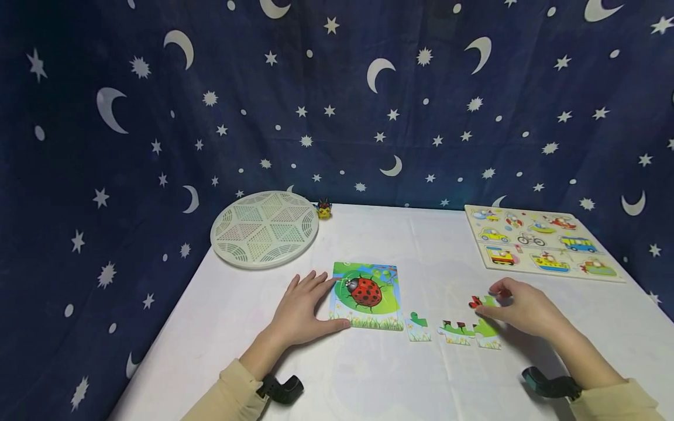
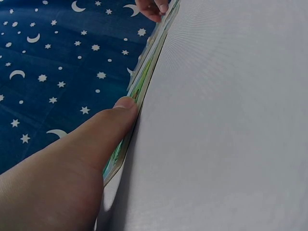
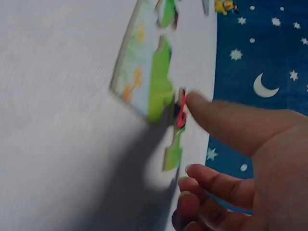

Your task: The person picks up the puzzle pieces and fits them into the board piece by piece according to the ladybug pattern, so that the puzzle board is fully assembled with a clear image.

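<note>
In the head view, my left hand (image 1: 299, 309) rests at the left side of a square ladybug picture board (image 1: 389, 301). Its thumb lies on the lower edge, its forefinger by the upper left side; the left wrist view shows the thumb (image 2: 126, 105) against the board's edge. My right hand (image 1: 526, 307) is over a red and green puzzle piece (image 1: 489, 300), thumb and fingertips apart around it. Whether they touch it I cannot tell. A corner piece (image 3: 139, 72), a strip-like piece (image 1: 457, 332) and another corner piece (image 1: 419, 327) lie nearby.
A round, pale perforated board (image 1: 263, 228) leans at the back left, beside a small yellow toy figure (image 1: 324, 209). At the back right lies a wooden vehicle puzzle board (image 1: 542, 242). Behind the white table (image 1: 368, 374) hangs a dark blue curtain (image 1: 337, 158).
</note>
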Available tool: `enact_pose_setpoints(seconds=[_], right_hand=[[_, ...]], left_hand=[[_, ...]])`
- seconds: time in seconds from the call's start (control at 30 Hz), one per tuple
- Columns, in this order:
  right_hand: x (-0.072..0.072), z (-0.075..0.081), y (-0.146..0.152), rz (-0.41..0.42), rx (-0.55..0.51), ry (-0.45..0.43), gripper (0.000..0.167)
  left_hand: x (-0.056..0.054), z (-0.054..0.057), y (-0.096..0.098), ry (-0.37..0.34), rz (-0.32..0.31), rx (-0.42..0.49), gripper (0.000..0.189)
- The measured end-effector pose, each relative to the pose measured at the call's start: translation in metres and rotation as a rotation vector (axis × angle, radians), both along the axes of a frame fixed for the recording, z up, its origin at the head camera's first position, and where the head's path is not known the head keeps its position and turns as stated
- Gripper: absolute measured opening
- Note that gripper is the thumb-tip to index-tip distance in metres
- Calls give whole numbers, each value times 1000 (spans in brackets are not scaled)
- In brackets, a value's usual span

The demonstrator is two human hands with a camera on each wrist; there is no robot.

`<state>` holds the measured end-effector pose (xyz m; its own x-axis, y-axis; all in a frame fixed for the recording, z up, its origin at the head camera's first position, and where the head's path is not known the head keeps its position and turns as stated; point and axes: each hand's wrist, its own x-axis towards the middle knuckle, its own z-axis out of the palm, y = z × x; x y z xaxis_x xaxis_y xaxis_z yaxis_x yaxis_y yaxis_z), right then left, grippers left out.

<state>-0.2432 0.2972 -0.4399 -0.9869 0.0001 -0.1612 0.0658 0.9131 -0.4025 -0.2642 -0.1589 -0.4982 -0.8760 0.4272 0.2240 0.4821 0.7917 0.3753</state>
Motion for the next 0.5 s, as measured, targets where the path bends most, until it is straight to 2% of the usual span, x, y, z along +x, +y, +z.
enact_pose_setpoints(seconds=[0.2, 0.5], right_hand=[[1, -6, 3, -57, 1, -47, 82], [-4, 0, -2, -79, -52, -96, 71]], left_hand=[[0, 0, 0, 10, -4, 6, 99], [0, 0, 0, 4, -2, 5, 99]])
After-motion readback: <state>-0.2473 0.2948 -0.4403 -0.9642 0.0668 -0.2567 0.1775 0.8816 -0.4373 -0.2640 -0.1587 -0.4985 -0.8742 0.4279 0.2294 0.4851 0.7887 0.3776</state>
